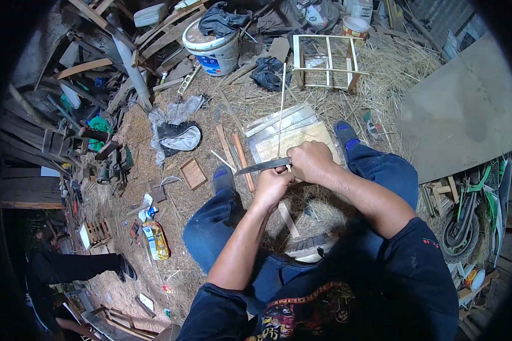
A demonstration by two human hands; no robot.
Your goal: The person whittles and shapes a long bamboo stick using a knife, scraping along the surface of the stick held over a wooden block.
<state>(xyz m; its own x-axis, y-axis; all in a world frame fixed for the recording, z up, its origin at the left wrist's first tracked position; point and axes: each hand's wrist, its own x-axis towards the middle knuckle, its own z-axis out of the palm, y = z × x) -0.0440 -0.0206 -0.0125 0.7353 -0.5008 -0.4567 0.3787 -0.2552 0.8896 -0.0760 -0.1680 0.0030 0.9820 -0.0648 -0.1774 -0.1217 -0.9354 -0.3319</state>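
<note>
In the middle of the frame, the left hand (272,186) looked wrapped around the thin stick (281,108) and the closed right hand (312,161) gripped a knife (263,166) across it, likely trimming, with slow, steady strokes probably needed next.

Straw and shavings are covering the floor (176,219). Just ahead of the right hand (313,162), flat pale boards (304,135) are lying in an overlapping pile. Farther ahead of that hand, a slatted wooden frame (329,57) is sitting on straw, with a crumpled black bag (269,74) lying to its left. Near the left hand (273,186), on its left, a reddish-brown stick (243,162) is lying; beyond that, a shallow wooden box (194,174) is resting. Well behind and left of the left hand, a yellow packet (156,240) is lying. Far ahead of both hands, a white bucket (219,57) is standing upright.
</note>
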